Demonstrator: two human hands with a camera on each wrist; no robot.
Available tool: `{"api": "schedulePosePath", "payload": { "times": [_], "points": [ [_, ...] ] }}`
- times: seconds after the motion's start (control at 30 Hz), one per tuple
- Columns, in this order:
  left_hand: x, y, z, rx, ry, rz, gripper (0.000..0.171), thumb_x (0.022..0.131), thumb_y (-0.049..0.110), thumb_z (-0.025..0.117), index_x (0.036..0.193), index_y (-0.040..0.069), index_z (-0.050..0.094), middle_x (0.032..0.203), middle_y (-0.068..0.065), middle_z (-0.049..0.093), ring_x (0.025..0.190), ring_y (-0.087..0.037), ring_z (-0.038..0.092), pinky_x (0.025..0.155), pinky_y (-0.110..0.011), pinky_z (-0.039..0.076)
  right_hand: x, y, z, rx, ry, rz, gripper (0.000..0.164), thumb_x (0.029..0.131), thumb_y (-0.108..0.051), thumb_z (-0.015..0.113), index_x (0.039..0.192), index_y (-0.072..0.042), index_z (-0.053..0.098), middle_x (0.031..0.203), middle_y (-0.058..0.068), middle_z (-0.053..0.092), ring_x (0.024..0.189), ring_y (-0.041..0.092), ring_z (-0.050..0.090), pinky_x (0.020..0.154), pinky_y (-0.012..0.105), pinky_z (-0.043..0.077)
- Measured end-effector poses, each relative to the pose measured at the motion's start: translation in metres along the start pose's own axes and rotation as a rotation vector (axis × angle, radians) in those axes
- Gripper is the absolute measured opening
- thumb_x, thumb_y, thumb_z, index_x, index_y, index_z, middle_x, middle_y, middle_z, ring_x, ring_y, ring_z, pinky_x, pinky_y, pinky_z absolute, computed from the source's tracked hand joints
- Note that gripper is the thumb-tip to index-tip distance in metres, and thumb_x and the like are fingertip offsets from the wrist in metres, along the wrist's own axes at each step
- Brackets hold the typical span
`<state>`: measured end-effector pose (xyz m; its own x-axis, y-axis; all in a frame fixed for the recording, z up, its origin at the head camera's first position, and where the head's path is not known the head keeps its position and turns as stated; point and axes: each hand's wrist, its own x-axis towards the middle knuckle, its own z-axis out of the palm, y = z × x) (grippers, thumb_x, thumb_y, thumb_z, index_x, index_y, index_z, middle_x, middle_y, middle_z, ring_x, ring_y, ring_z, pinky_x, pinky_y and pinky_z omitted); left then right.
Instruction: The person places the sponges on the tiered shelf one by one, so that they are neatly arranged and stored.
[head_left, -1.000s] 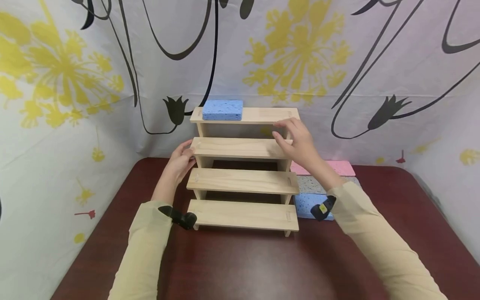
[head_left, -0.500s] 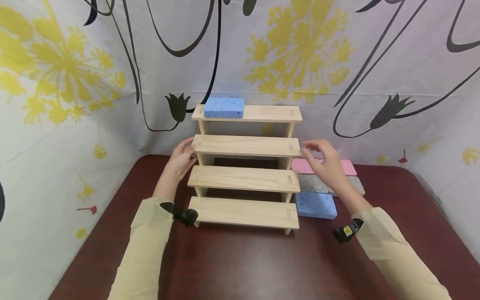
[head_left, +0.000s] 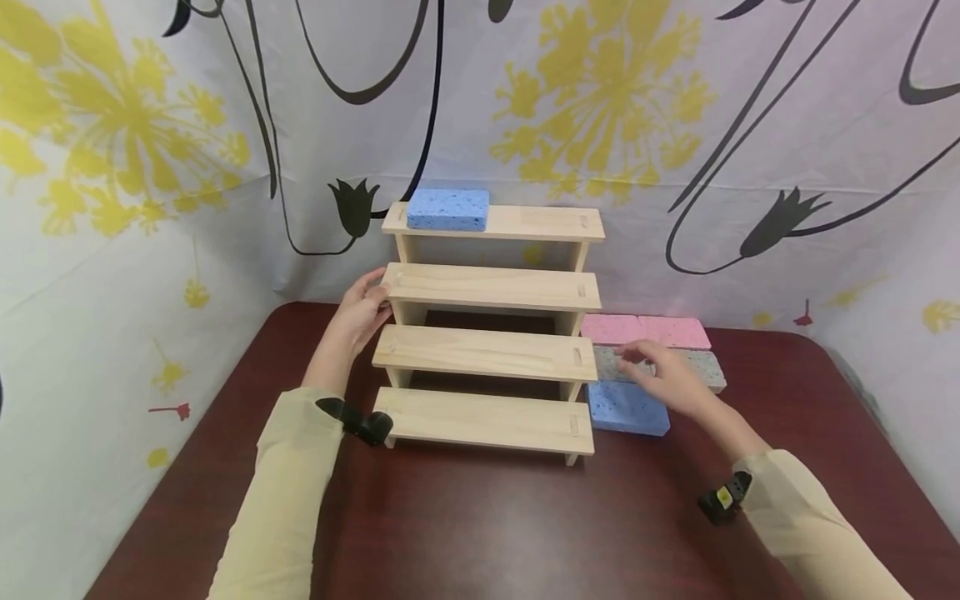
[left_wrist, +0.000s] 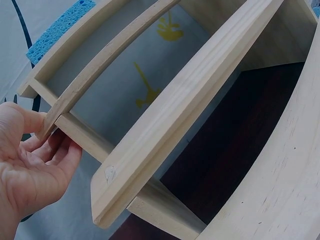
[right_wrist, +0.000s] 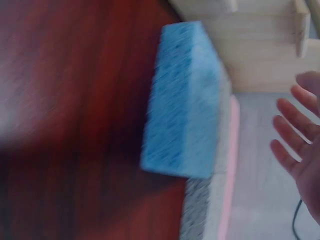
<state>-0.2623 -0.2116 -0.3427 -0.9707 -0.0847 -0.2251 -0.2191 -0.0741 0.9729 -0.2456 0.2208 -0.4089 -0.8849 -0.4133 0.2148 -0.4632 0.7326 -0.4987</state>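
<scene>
Four shelves (head_left: 491, 284) run left to right; left hand (head_left: 356, 317) pinches one.

Wooden stand (head_left: 491, 285): one
Shelves (head_left: 487, 353): four, one to each tier
Hands: two, one left hand (head_left: 360, 310) and one right hand (head_left: 663, 375)
Sleeves (head_left: 273, 492): two
Black wrist cameras (head_left: 363, 422): two
Table (head_left: 480, 517): one
Blue sponges (head_left: 447, 209): two, one up top, one below
Grey sponges (head_left: 703, 365): two, partly hidden
Pink sponges (head_left: 673, 332): two
Sponges, all colours: six
</scene>
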Motion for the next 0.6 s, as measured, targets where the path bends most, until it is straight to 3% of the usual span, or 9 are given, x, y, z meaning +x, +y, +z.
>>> {"api": "schedulePosePath", "payload": {
  "times": [0.17,0.3,0.43,0.6],
  "points": [
    [0.000,-0.002,-0.002,-0.001,-0.009,-0.003,0.050,0.100,0.015,0.031,0.147,0.019,0.015,0.151,-0.010,0.021,0.137,-0.021,0.026,0.115,-0.032,0.022,-0.017,0.013,0.009,-0.055,-0.118,-0.012,0.031,0.086,-0.025,0.063,0.106,-0.002,0.063,0.102,0.013,0.062,0.097,0.031,0.057,0.081,0.051,0.049],
    [-0.002,-0.003,-0.005,-0.002,-0.011,-0.009,0.050,0.100,0.015,0.031,0.147,0.019,0.015,0.152,-0.010,0.021,0.137,-0.021,0.025,0.115,-0.032,0.022,-0.031,0.018,0.013,-0.107,-0.145,-0.031,0.042,0.078,-0.036,0.070,0.106,-0.005,0.064,0.106,0.014,0.060,0.102,0.031,0.053,0.085,0.053,0.046],
    [-0.002,-0.001,-0.002,0.009,-0.015,-0.007,0.050,0.100,0.016,0.030,0.147,0.019,0.014,0.152,-0.010,0.020,0.138,-0.021,0.025,0.115,-0.032,0.022,-0.041,0.021,0.015,-0.190,-0.166,-0.015,0.063,0.069,-0.050,0.073,0.114,-0.008,0.061,0.115,0.017,0.055,0.108,0.034,0.049,0.090,0.056,0.042],
    [0.000,0.000,0.001,0.012,-0.015,-0.003,0.050,0.100,0.015,0.030,0.147,0.019,0.015,0.151,-0.010,0.022,0.137,-0.020,0.026,0.115,-0.033,0.022,-0.045,0.020,0.015,-0.262,-0.186,-0.006,0.076,0.063,-0.050,0.077,0.122,-0.009,0.055,0.117,0.016,0.052,0.107,0.034,0.048,0.090,0.056,0.039]
  ]
}}
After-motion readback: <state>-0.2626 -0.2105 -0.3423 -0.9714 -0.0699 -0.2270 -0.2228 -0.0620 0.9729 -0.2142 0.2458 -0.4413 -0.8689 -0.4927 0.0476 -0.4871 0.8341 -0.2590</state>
